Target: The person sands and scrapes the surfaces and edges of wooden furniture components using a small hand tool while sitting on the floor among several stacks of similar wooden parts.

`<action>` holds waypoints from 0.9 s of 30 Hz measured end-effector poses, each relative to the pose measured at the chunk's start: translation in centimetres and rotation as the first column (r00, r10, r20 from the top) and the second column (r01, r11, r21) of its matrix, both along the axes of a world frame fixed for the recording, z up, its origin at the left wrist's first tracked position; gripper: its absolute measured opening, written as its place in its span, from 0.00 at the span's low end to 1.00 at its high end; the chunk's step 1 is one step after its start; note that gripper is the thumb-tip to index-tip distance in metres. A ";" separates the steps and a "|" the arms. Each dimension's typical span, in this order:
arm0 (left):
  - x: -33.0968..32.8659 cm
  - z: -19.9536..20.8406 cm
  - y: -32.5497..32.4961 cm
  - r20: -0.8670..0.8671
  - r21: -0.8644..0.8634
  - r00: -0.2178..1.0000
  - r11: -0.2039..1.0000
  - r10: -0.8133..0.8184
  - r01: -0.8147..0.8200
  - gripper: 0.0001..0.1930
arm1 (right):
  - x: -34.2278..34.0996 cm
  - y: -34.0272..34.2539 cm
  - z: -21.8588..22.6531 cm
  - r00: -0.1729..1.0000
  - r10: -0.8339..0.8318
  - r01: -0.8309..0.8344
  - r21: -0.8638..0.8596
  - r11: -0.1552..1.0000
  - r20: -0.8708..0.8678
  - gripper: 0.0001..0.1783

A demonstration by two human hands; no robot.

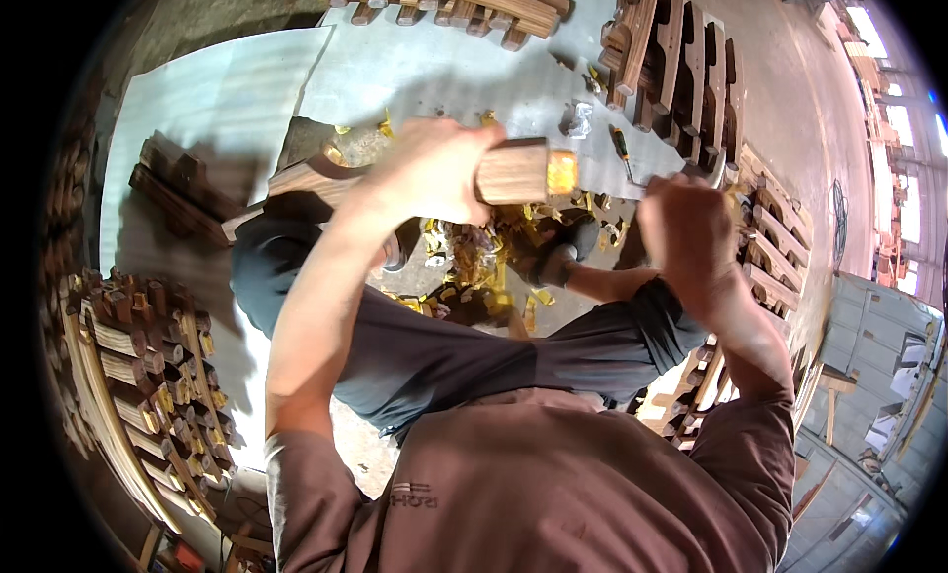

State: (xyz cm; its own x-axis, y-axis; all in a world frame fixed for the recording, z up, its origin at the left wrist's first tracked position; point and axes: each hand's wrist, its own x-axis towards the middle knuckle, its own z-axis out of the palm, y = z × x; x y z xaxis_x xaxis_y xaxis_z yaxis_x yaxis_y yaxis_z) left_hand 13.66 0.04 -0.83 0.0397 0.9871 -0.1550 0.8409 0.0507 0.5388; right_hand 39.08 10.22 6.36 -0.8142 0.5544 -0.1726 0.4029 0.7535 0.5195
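Observation:
My left hand (434, 168) is wrapped round a brown, shaped wooden piece (512, 172), held crosswise above my lap. Its squared right end carries yellow tape (562, 172); the other end runs out to the left behind my forearm. Raised to the right of that taped end, apart from it, is my right hand (688, 232). Its fingers are curled closed and slightly blurred, so what they hold, if anything, cannot be made out. A screwdriver (619, 143) with a dark and orange handle lies just beyond my right hand.
Torn yellow tape scraps (474, 257) litter the floor between my feet. Stacked wooden pieces stand at the far side (464, 2), the far right (681, 70) and the left (148, 366). More dark pieces (183, 193) lie on the pale sheet (222, 84). Crumpled clear plastic (580, 120) rests farther off.

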 end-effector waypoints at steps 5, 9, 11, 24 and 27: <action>-0.4 0.3 0.1 -0.030 0.042 0.998 0.998 0.047 -0.046 0.32 | 2.5 1.5 0.1 0.729 -0.405 -0.092 -0.666 0.741 -0.551 0.16; 0.5 0.5 0.1 -0.052 0.071 0.999 0.997 0.010 -0.007 0.31 | -1.2 -1.3 -3.6 0.435 -0.672 -0.108 -0.775 0.622 -0.599 0.22; 0.5 0.9 0.4 -0.057 0.097 0.998 0.995 0.011 -0.005 0.30 | -2.0 -1.9 -6.0 0.268 -0.755 -0.219 -0.801 0.557 -0.598 0.18; -0.1 0.5 0.6 0.031 0.089 0.999 0.995 0.036 -0.039 0.28 | -3.2 -1.5 -6.4 0.337 -0.342 -0.463 -0.471 0.751 -0.877 0.05; -0.3 0.4 0.6 0.078 0.091 0.997 0.995 0.026 -0.033 0.30 | -2.8 -1.4 -5.9 0.354 -0.220 -0.574 -0.397 0.716 -0.909 0.11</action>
